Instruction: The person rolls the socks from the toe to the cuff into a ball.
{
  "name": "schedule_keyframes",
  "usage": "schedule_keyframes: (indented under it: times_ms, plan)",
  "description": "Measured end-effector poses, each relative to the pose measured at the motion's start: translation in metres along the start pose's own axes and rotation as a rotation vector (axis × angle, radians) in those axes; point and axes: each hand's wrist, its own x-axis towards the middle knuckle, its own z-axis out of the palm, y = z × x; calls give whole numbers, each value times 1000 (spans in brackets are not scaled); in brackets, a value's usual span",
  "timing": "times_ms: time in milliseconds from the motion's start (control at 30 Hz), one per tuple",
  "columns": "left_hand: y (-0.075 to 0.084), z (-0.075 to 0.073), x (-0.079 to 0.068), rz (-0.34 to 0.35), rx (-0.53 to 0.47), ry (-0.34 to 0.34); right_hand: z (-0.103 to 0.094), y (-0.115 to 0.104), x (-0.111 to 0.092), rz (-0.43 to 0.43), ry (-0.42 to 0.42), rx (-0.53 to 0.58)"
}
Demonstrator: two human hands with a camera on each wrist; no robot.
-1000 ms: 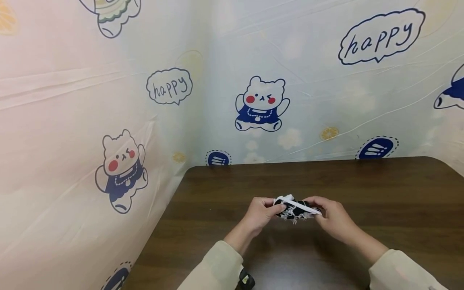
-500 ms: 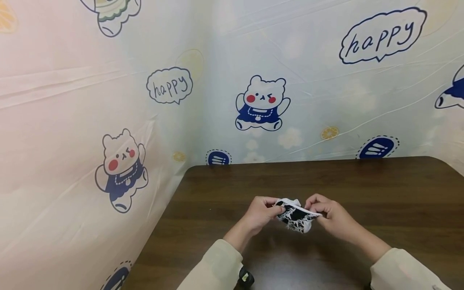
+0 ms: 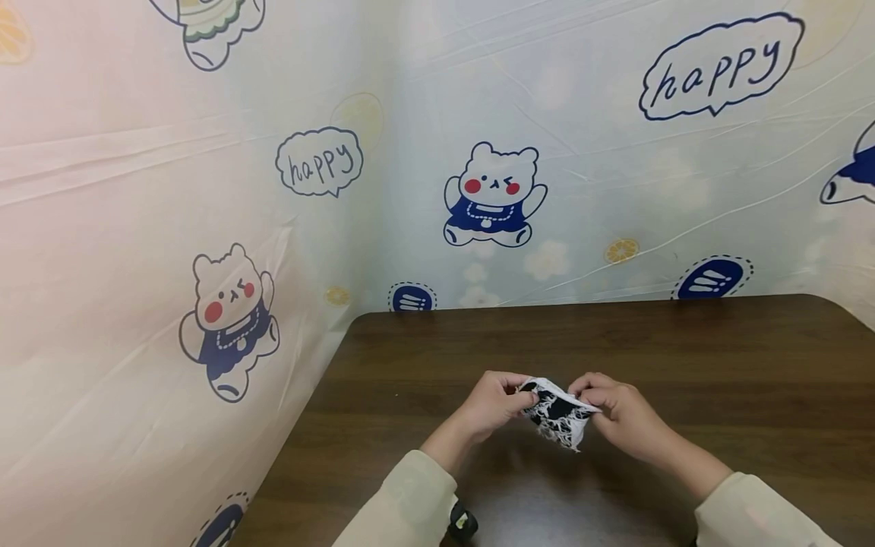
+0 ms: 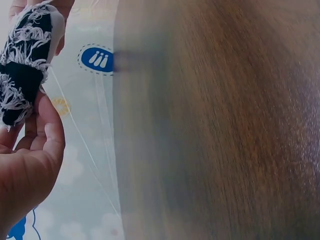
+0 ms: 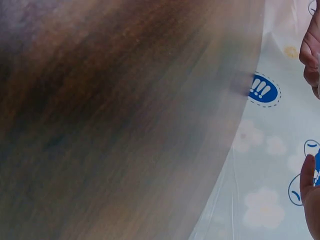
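A small black-and-white sock point(image 3: 557, 410), its inner side with loose white threads showing, is stretched between both hands above the table. My left hand point(image 3: 488, 406) pinches its left end, thumb on the near side. At the right end of its white edge, my right hand point(image 3: 618, 406) pinches the cloth between thumb and curled fingers. From the left wrist, the threads of the sock point(image 4: 27, 57) show closely, with the left hand point(image 4: 30, 175) under its lower end. In the right wrist view only part of the right hand point(image 5: 312, 205) appears at the edge.
The dark wooden table point(image 3: 383, 448) has rounded far corners. Behind it and to the left hangs a pale curtain point(image 3: 410, 190) printed with bears and "happy" bubbles. A black object point(image 3: 463, 523) is by the left sleeve.
The sock has opened out and hangs lower, showing more of its threaded side. The right hand's fingers have shifted along the white edge; the left hand stays nearly in place.
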Motion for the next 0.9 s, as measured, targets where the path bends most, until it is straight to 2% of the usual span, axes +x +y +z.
schedule_keyframes:
  times_ms: [133,333,433,600,733,900]
  plan:
    - [-3,0,1,1,1,-3,2,1,-2,-19,-12,-30]
    - [-7,3,1,-1,-65,12,1,-5,-4,63,-81,-54]
    - [-7,4,1,-18,-94,42,-1,-7,-4,115,-111,-15]
    - [-6,4,3,-27,-136,77,-3,-7,-3,168,-152,122]
    - [-4,4,3,-26,-154,82,0,-6,-2,185,-138,174]
    - [-3,5,3,-23,-173,61,6,-5,-1,224,-86,151]
